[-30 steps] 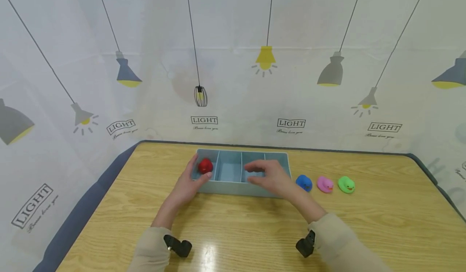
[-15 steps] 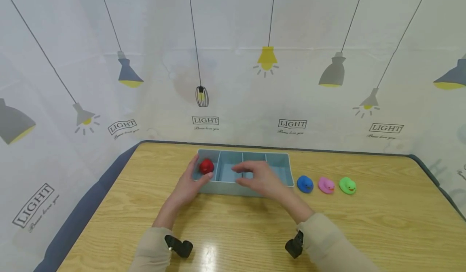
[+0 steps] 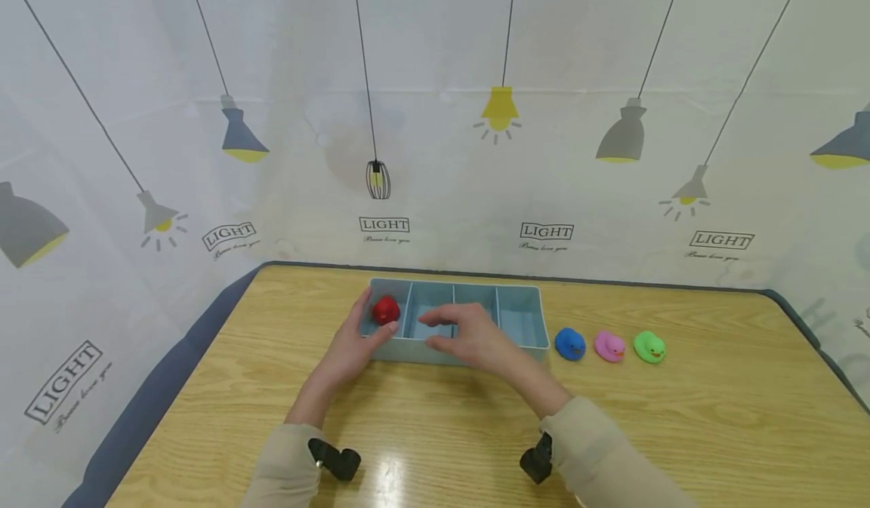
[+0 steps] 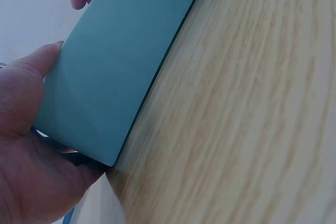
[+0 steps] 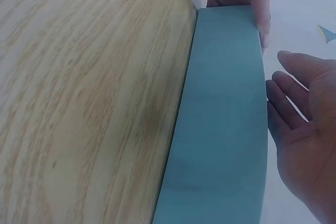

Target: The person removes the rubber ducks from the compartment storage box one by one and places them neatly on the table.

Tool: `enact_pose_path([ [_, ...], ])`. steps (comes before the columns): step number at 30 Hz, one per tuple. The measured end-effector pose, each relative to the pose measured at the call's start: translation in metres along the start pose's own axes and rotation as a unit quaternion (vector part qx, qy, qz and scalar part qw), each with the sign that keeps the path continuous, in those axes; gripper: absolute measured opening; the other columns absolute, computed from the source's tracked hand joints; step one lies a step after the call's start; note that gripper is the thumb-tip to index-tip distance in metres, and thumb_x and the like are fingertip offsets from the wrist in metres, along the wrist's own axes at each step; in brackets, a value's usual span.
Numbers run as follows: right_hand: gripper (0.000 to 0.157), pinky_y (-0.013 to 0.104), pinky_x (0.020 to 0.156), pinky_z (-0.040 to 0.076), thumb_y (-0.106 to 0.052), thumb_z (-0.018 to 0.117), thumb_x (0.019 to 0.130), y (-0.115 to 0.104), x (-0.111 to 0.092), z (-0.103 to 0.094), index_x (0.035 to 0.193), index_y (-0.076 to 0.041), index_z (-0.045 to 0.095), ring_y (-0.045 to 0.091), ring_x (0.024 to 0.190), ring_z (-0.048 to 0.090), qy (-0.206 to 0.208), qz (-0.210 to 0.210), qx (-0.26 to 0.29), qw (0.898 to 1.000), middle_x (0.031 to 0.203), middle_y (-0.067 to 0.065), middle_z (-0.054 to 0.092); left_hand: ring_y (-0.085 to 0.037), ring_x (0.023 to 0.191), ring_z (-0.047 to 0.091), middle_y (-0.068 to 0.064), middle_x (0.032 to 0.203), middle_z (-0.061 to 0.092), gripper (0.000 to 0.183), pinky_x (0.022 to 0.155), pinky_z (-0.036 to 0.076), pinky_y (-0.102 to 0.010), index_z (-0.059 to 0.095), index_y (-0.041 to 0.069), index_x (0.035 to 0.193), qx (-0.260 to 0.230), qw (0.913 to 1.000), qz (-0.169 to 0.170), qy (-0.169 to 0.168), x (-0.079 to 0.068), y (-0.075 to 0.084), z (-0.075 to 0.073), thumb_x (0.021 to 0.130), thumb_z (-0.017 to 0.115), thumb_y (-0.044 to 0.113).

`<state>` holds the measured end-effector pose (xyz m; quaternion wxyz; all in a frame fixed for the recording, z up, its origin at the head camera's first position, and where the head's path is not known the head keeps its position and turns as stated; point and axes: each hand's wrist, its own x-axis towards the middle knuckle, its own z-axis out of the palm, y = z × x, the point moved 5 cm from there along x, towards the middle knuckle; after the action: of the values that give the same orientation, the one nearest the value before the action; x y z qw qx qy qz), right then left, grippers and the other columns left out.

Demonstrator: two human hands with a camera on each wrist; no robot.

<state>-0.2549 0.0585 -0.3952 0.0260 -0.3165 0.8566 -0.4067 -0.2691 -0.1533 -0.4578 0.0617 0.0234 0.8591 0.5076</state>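
Note:
A light-blue box [image 3: 408, 351] divided into several compartments stands near the back of the table. My left hand [image 3: 348, 351] grips its left end, thumb at the front rim and fingers along the end wall; the left wrist view shows the palm around the box corner [image 4: 105, 93]. In the leftmost compartment lies a rounded red toy [image 3: 385, 310]. Over the second and third compartments hovers my right hand [image 3: 476, 338], thumb and fingers apart with nothing between them. The right wrist view has it beside the long front wall [image 5: 220, 114].
To the right of the box sit a blue rubber duck [image 3: 569, 344], a pink one [image 3: 609, 346] and a green one [image 3: 649, 347] in a row. Behind the wooden table [image 3: 435, 432] hangs a white curtain [image 3: 448, 168] printed with lamps.
My right hand has moved left across the box, from the third and fourth compartments to the second and third. My left hand stays at the box's left end.

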Motion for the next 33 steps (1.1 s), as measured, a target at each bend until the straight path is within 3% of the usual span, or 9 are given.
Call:
enact_pose_path([
  [15,0.034,0.051,0.103,0.050,-0.009,0.073,0.096,-0.005,0.016,0.006,0.129,-0.001,0.069,0.029,0.121,0.063,-0.010,0.021,0.001,1.000,0.127,0.010,0.070,-0.037,0.154,0.018,-0.014,0.169,0.020,0.091,0.120,0.020,-0.062,0.011,0.022,0.166,-0.007,0.9999,0.007,-0.002,0.000,0.000,0.000,0.099,0.066,0.048],
  [33,0.033,0.052,0.102,0.050,-0.007,0.071,0.097,-0.002,0.028,0.001,0.129,-0.001,0.069,0.031,0.121,0.063,-0.001,0.015,0.004,1.000,0.127,0.012,0.070,-0.038,0.154,0.017,-0.014,0.169,0.020,0.090,0.120,0.019,-0.062,0.011,0.022,0.167,-0.015,0.9999,0.001,-0.006,0.000,0.002,-0.001,0.099,0.066,0.046],
])
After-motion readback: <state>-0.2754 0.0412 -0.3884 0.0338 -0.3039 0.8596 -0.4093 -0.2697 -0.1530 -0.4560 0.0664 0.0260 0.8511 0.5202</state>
